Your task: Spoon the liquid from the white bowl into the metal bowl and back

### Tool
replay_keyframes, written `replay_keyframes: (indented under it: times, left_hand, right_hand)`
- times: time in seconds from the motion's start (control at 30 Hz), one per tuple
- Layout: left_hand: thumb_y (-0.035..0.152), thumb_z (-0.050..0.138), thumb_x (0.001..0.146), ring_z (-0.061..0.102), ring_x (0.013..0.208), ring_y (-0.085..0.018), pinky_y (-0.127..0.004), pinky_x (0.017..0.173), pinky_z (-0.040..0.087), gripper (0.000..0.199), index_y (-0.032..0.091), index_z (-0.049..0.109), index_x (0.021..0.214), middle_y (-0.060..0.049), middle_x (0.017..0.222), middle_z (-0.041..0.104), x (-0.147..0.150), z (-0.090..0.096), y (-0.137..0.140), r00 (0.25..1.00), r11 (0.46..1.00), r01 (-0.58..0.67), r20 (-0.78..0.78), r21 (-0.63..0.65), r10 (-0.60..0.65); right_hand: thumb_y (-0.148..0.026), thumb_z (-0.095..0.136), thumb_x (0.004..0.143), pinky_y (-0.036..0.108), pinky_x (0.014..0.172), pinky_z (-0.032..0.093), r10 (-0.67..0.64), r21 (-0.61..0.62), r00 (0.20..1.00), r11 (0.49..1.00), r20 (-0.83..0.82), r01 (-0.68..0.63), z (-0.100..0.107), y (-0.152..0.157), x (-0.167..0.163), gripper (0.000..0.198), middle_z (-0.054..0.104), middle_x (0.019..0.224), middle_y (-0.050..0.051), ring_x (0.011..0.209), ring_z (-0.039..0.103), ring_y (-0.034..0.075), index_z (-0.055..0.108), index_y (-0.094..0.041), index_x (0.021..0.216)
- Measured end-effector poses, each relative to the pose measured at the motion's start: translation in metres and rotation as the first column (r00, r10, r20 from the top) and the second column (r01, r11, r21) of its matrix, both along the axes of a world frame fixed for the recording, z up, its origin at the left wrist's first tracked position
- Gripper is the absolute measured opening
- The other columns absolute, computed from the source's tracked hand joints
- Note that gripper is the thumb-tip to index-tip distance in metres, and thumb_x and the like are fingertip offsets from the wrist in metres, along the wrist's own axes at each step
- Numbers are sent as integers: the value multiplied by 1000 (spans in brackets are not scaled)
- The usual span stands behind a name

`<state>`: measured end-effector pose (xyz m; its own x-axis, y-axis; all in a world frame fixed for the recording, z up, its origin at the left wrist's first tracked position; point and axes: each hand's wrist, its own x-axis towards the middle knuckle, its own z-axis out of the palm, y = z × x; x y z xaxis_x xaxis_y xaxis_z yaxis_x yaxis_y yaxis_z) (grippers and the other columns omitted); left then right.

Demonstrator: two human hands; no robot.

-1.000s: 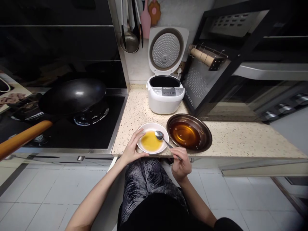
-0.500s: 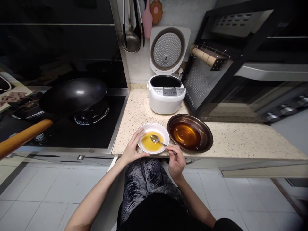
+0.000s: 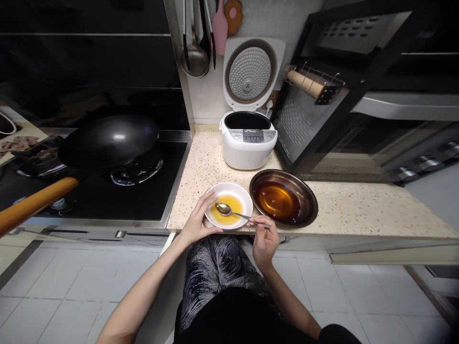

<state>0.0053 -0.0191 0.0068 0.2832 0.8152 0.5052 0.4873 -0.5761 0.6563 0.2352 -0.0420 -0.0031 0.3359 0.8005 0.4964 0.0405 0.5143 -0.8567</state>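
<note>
A shallow white bowl [image 3: 247, 199] with yellow liquid [image 3: 229, 220] in it sits at the counter's front edge. My left hand [image 3: 196, 222] grips its left side, fingertips on the rim and thumb along the front. Between the fingers and thumb of my right hand [image 3: 264, 239] is the handle of a metal spoon [image 3: 224, 208]. The spoon's head is over the yellow liquid, near the left part of the bowl. Just right of the bowl stands a dark metal basin [image 3: 309, 205] with clear brown liquid.
A white rice cooker [image 3: 247, 155] with its lid up stands behind the bowl. To the left, a black wok [image 3: 111, 143] rests on the stove, its wooden handle [image 3: 39, 203] pointing toward me. A dark rack [image 3: 304, 124] rises at the right. Utensils [image 3: 196, 59] hang on the wall.
The spoon's head has moved a little left within the bowl. My right hand has shifted slightly right along with the handle. My left hand keeps its hold on the bowl.
</note>
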Motion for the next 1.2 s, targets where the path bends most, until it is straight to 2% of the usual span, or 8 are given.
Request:
replay_keyframes:
  times: [0.27, 0.63, 0.77, 0.93, 1.1, 1.2]
  left_hand:
    - [74, 74, 80, 38, 155, -43, -68, 125, 34, 92, 26, 48, 153, -20, 162, 42, 0, -1, 0, 1000, 1000, -2, 0, -4, 2]
    - [74, 74, 80, 38, 155, -43, -68, 125, 34, 91, 27, 47, 153, -20, 163, 41, -1, -1, 0, 1000, 1000, 2, 0, 3, -2]
    - [73, 74, 81, 38, 155, -43, -68, 124, 35, 90, 27, 47, 154, -20, 162, 42, -1, -1, 0, 1000, 1000, -1, 0, 19, 1]
    - [73, 73, 82, 39, 154, -43, -70, 124, 35, 89, 28, 47, 154, -20, 162, 42, -1, 0, -1, 1000, 1000, 4, 5, 13, -4]
    - [72, 72, 83, 38, 155, -43, -70, 124, 34, 89, 28, 46, 154, -20, 163, 41, -1, 1, -1, 1000, 1000, 3, -4, 14, -2]
    - [72, 73, 83, 39, 154, -44, -70, 124, 34, 88, 27, 46, 154, -20, 162, 42, -1, 0, 0, 1000, 1000, 5, -3, 28, -5]
  right_hand:
    - [-23, 58, 101, 33, 71, 58, -60, 144, 998, 988, -28, 63, 12, 4, 5, 12, 70, 83, 3, 78, 68, 17, 66, -21, 92]
    - [-29, 62, 100, 35, 69, 60, -284, 162, 952, 940, -117, 300, 27, 11, 33, 12, 68, 89, 4, 81, 68, 18, 66, -20, 94]
    - [-29, 63, 100, 34, 68, 61, -321, 172, 939, 925, -122, 339, 29, 16, 44, 11, 69, 90, 4, 81, 69, 17, 67, -19, 95]
    - [-31, 63, 100, 35, 68, 60, -374, 199, 927, 906, -39, 374, 26, 18, 52, 13, 69, 90, 5, 83, 69, 19, 67, -20, 95]
    - [-26, 60, 101, 36, 70, 60, -354, 243, 932, 914, 84, 325, 22, 17, 55, 10, 70, 90, 5, 85, 70, 20, 68, -21, 98]
    - [-21, 58, 101, 39, 74, 60, -354, 328, 915, 902, 194, 279, 20, 17, 58, 11, 72, 90, 5, 86, 71, 21, 69, -22, 100]
